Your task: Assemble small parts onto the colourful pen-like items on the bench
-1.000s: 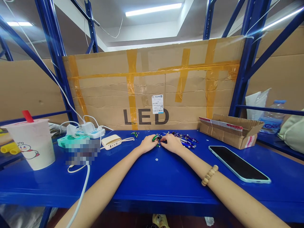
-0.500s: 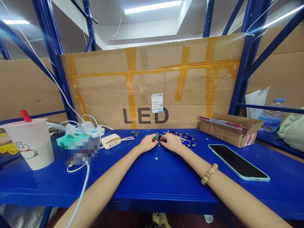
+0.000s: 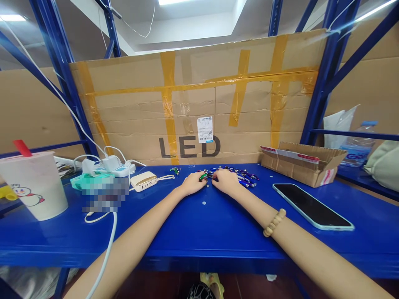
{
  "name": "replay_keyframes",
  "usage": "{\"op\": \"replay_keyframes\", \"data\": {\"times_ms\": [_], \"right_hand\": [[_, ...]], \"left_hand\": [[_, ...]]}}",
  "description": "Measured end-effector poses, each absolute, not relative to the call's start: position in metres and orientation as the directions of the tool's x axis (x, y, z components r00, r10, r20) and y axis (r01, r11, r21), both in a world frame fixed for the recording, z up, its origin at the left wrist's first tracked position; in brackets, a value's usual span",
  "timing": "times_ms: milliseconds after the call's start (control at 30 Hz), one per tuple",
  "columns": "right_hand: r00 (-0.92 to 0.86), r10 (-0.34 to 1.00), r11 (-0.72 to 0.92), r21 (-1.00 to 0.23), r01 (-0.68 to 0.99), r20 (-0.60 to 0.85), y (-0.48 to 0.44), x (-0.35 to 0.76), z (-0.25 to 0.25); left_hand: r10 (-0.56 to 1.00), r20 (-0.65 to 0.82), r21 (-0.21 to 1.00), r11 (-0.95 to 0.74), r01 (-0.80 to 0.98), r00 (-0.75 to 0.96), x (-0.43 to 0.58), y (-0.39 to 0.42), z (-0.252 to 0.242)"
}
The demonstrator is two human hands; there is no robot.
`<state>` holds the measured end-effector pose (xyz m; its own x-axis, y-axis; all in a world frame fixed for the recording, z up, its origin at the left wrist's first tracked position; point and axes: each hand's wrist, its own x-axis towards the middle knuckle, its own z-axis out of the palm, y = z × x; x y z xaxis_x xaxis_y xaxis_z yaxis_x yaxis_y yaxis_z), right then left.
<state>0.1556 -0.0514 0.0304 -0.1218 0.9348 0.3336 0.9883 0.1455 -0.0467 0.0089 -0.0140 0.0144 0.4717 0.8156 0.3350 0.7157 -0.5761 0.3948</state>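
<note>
Left hand (image 3: 193, 184), right hand (image 3: 226, 181) on small pens (image 3: 241, 177)

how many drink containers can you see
2: a plastic cup with a red straw at the left end of the blue shelf, and a plastic water bottle to the right of the open cardboard box. Others could be out of sight.
</note>
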Motion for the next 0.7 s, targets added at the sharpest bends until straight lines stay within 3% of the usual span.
{"op": "replay_keyframes", "data": {"times_ms": [300,700], "right_hand": [[-0.088,0.95,0.104,-0.037,0.994,0.3,-0.0537,0.1565,0.0343],[-0.124,0.908,0.124,0.026,0.992,0.4,-0.0519,0.1567,0.0346]], "left_hand": [[0.813,0.336,0.366,-0.577,0.73,0.475,0.009,-0.0135,0.0145],[0.805,0.33,0.357,-0.59,0.724,0.493,0.0083,-0.013,0.0145]]}}
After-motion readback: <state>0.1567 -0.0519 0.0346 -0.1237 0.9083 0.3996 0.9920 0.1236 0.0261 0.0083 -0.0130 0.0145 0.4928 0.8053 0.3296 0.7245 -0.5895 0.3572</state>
